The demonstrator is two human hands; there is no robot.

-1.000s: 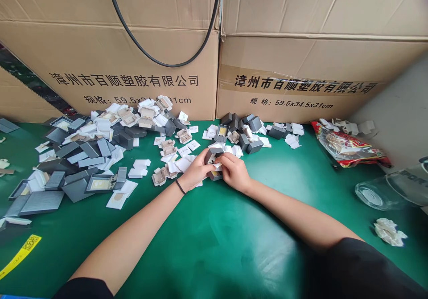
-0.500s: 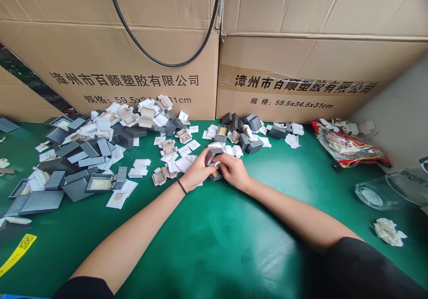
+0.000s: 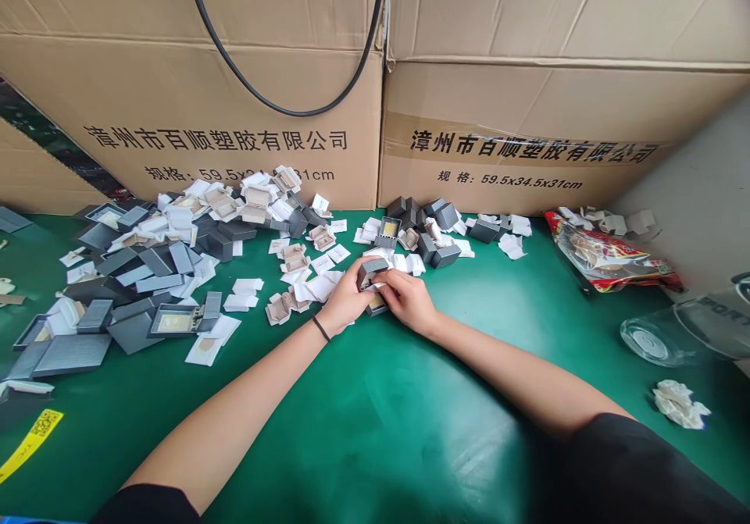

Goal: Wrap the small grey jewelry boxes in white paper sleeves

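A small dark grey hinged box, its lid raised, is held between my two hands over the green table. My left hand, with a black band at the wrist, grips it from the left with closed fingers. From the right, my right hand has its bent fingers at the opened side, where the lower half shows a pale lining. The fingers partly hide the inside. White paper inserts lie just left of my left hand. Another opened grey box sits beyond my hands.
A heap of grey boxes and white inserts spreads over the left. Several grey boxes lie at the back right. Large cartons wall the back, with a hanging black cable. A red food packet, clear jar and crumpled tissue lie right.
My hands stay in nearly the same place on the box. The raised lid has turned slightly, showing a little more of its front edge. Nothing else has visibly moved.
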